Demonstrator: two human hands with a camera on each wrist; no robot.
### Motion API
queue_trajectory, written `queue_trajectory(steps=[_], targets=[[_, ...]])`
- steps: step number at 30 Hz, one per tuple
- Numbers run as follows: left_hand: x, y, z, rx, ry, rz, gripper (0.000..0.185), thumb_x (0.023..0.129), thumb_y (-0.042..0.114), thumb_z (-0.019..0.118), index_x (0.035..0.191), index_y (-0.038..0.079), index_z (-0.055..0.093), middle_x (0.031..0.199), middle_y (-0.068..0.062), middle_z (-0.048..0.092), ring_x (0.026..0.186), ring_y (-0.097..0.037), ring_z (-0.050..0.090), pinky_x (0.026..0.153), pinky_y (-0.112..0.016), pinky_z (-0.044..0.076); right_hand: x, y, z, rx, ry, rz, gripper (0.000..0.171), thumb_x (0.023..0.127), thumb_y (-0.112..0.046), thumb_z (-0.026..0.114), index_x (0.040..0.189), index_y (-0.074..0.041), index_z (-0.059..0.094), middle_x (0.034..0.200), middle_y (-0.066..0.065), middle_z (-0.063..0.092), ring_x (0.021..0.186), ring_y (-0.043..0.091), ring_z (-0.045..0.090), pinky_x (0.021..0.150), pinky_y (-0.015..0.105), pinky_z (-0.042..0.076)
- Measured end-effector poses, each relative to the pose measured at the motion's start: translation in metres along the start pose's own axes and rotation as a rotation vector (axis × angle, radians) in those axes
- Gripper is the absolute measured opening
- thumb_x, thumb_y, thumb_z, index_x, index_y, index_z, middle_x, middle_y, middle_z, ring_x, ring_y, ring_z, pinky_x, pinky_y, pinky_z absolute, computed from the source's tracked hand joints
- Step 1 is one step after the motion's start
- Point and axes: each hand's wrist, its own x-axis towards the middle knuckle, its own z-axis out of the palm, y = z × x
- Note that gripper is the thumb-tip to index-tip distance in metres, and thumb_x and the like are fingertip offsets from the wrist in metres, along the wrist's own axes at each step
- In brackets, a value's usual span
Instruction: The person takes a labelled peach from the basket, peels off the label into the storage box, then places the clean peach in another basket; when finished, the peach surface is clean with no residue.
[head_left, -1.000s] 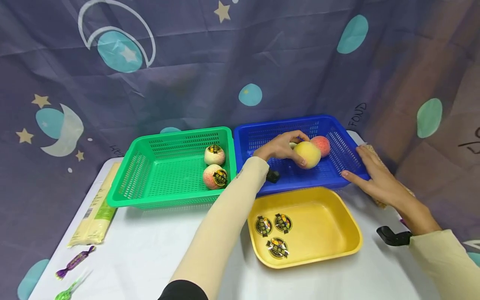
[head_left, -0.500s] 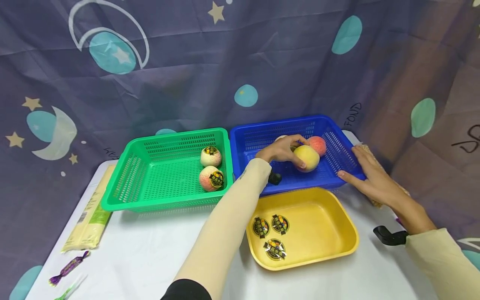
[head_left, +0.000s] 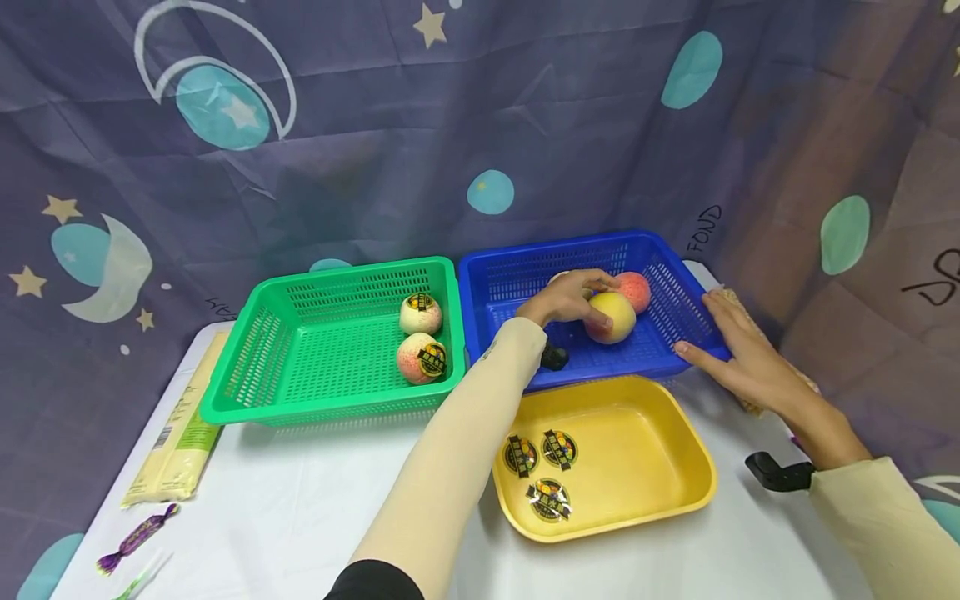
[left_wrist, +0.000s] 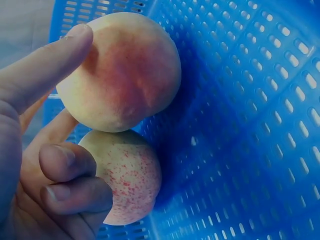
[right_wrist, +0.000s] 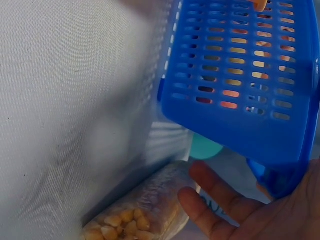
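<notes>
Yellow-pink skin of a peach (head_left: 611, 317) sits under the left hand (head_left: 564, 298), whose fingers (left_wrist: 65, 162) curl over it inside the blue basket (head_left: 517, 279). The wrist view shows the thumb laid along one peach and two bent fingers on a second, speckled peach (left_wrist: 130, 175) just below, the two fruits touching. A third, redder peach (head_left: 634, 291) lies just behind.

The fruit looks light, round and smooth, with soft flesh that would likely bruise under a hard squeeze. A broad cupped hold round its widest part seems safest, using the pads rather than the fingertips.

The right hand (head_left: 738, 354) lies flat, fingers straight and together, against the basket's right front corner. Beside it is a clear bag of corn kernels (right_wrist: 135, 215).

The basket stands at the back of the white worktop (head_left: 300, 508). To its left, a green basket (head_left: 255, 350) holds two peaches (head_left: 420, 337) with round black-and-gold stickers. In front, a yellow tray (head_left: 675, 450) holds three loose stickers (head_left: 542, 462); their print is too small to read. The curtain (head_left: 525, 100) behind the blue basket reads "FOUD" in handwriting.
</notes>
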Motion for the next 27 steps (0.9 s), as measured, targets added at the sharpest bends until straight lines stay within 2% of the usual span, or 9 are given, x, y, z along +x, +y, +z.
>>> queue_trajectory(steps=[4,11,16,20,23,27], targets=[[-0.002,-0.001,-0.002,0.014,0.004,0.013,0.061,0.083,0.016,0.086,0.139,0.017,0.062,0.147,0.001,0.06,0.141,-0.016,0.05,0.12,-0.028,0.036,0.0,-0.002,0.0,-0.005,0.002,0.001,0.096,0.099,-0.044,0.059,0.164,-0.005,0.001,0.17,0.024,-0.005,0.157,0.042,-0.013,0.119,0.073,-0.006],[-0.007,0.001,-0.007,0.024,0.012,0.01,0.059,0.084,0.015,0.085,0.139,0.018,0.062,0.147,0.0,0.06,0.141,-0.018,0.049,0.123,-0.035,0.033,0.001,-0.006,-0.001,-0.008,0.005,-0.006,0.096,0.099,-0.044,0.06,0.164,-0.004,0.001,0.17,0.025,-0.004,0.157,0.043,-0.012,0.118,0.074,-0.005],[-0.013,0.004,-0.013,0.016,0.014,0.022,0.061,0.085,0.016,0.083,0.142,0.018,0.06,0.15,-0.005,0.056,0.144,-0.021,0.046,0.122,-0.039,0.034,0.0,-0.006,0.0,-0.004,0.004,-0.005,0.097,0.099,-0.044,0.06,0.164,-0.005,0.0,0.17,0.024,-0.006,0.157,0.043,-0.014,0.118,0.074,-0.007],[-0.021,0.012,-0.023,0.032,0.028,0.073,0.061,0.086,0.019,0.083,0.143,0.017,0.058,0.151,-0.008,0.055,0.145,-0.025,0.046,0.122,-0.042,0.035,-0.001,-0.005,0.0,0.005,-0.001,0.003,0.097,0.099,-0.045,0.059,0.164,-0.006,-0.002,0.17,0.023,-0.009,0.157,0.042,-0.015,0.118,0.074,-0.008],[-0.031,0.019,-0.032,0.059,0.052,0.129,0.059,0.087,0.023,0.083,0.141,0.018,0.06,0.149,-0.003,0.057,0.142,-0.021,0.049,0.122,-0.042,0.035,-0.002,-0.005,0.001,0.011,-0.007,0.014,0.098,0.099,-0.046,0.059,0.164,-0.006,-0.003,0.17,0.022,-0.01,0.157,0.042,-0.016,0.117,0.075,-0.007],[-0.051,0.026,-0.044,0.06,0.082,0.185,0.055,0.088,0.026,0.082,0.139,0.024,0.061,0.146,0.003,0.059,0.139,-0.013,0.05,0.118,-0.035,0.04,-0.004,-0.004,0.0,0.013,-0.008,0.022,0.098,0.099,-0.046,0.059,0.164,-0.006,-0.003,0.17,0.022,-0.011,0.157,0.043,-0.016,0.116,0.076,-0.007]])
